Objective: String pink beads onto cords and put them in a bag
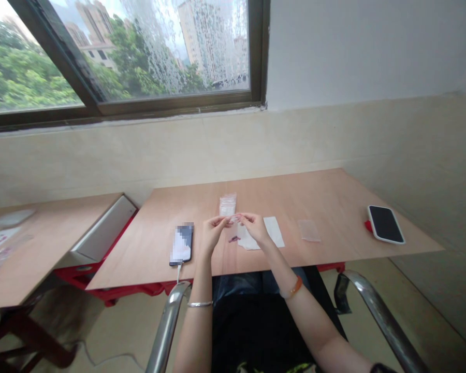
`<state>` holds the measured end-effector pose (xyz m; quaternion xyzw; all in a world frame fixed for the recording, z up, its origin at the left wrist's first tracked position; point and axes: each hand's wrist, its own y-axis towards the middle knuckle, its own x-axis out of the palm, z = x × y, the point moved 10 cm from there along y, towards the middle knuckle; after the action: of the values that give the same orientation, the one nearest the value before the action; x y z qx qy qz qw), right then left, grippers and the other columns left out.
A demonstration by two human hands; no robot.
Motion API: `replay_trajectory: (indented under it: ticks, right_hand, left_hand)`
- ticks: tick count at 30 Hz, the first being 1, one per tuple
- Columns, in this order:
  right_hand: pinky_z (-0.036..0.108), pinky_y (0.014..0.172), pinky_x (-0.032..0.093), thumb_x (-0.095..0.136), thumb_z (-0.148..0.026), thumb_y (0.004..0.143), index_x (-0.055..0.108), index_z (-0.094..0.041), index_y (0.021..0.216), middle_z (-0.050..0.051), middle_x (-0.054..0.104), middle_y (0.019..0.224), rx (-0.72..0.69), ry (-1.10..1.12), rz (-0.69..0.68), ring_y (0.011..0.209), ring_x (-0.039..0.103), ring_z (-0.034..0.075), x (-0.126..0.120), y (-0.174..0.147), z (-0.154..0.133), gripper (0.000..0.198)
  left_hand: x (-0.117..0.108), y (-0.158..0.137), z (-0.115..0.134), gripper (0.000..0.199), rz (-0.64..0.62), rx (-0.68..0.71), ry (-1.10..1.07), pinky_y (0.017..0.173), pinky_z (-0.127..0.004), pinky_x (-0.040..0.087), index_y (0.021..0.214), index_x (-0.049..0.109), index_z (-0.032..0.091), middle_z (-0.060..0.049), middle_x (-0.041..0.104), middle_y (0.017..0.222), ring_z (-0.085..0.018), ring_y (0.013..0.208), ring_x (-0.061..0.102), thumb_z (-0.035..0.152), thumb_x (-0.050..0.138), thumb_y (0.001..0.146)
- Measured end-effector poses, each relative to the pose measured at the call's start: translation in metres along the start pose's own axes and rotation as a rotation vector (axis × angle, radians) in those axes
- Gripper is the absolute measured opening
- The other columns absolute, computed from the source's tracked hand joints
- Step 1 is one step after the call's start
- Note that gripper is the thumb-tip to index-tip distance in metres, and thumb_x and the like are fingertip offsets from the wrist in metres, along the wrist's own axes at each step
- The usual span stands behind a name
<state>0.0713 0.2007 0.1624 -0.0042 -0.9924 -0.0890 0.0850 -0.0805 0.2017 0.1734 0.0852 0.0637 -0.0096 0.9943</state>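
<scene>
Both hands meet above the middle of the table [202, 202], fingertips pinched close together. Between them is a small clear plastic bag [236, 217] with a thin reddish edge; its details are blurred. My left hand [214, 231] grips its left side, and my right hand [255, 228] its right side. Just below the fingers lie a few small dark purple pieces [234, 239]. A white sheet of paper [274, 231] lies partly under my right hand. Behind the hands is a stack of small clear zip bags [228, 203] with reddish lines.
Left of my hands lies a phone [183, 241] with a white cable. A flat clear plastic piece [309, 230] lies to the right, and a white-framed device [387, 224] rests near the right end. Metal chair arms [170, 324] flank me; a second table [42, 248] stands left.
</scene>
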Motion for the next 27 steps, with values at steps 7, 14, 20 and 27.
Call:
replay_trajectory:
  ticks: [7, 14, 20, 27]
  right_hand:
    - [0.035, 0.076, 0.052, 0.056, -0.036, 0.088, 0.060, -0.013, 0.105, 0.006, 0.062, 0.102, 0.117, -0.059, 0.043, 0.088, 0.061, 0.018, 0.030, 0.036, 0.030, 0.029]
    - [0.039, 0.082, 0.051, 0.054, -0.035, 0.090, 0.056, -0.015, 0.114, 0.007, 0.057, 0.114, 0.185, -0.114, 0.123, 0.097, 0.059, 0.020, 0.029, 0.055, 0.058, 0.031]
    - [0.031, 0.081, 0.049, 0.059, -0.010, 0.071, 0.064, -0.013, 0.087, 0.007, 0.068, 0.085, 0.243, -0.189, 0.250, 0.085, 0.062, 0.018, 0.009, 0.071, 0.099, 0.017]
    - [0.029, 0.081, 0.049, 0.053, -0.008, 0.063, 0.063, -0.011, 0.088, 0.010, 0.071, 0.092, 0.185, -0.173, 0.285, 0.085, 0.065, 0.018, 0.003, 0.071, 0.117, 0.027]
  left_hand:
    - [-0.053, 0.038, -0.061, 0.042, 0.221, -0.151, -0.063, 0.063, -0.026, 0.047, 0.097, 0.065, 0.009, -0.009, 0.071, 0.077, -0.017, 0.067, 0.066, 0.034, 0.073, 0.065]
    - [-0.054, 0.073, -0.096, 0.032, 0.293, -0.138, -0.059, 0.069, -0.030, 0.049, 0.090, 0.064, 0.009, -0.007, 0.069, 0.075, -0.017, 0.069, 0.064, 0.016, 0.070, 0.059]
    - [-0.053, 0.091, -0.112, 0.028, 0.320, -0.113, -0.041, 0.076, -0.032, 0.050, 0.087, 0.063, 0.009, -0.010, 0.069, 0.085, -0.018, 0.079, 0.064, 0.008, 0.066, 0.058]
    - [-0.053, 0.084, -0.116, 0.036, 0.362, -0.115, -0.031, 0.079, -0.034, 0.051, 0.103, 0.058, 0.008, -0.014, 0.068, 0.095, -0.020, 0.085, 0.065, 0.010, 0.063, 0.068]
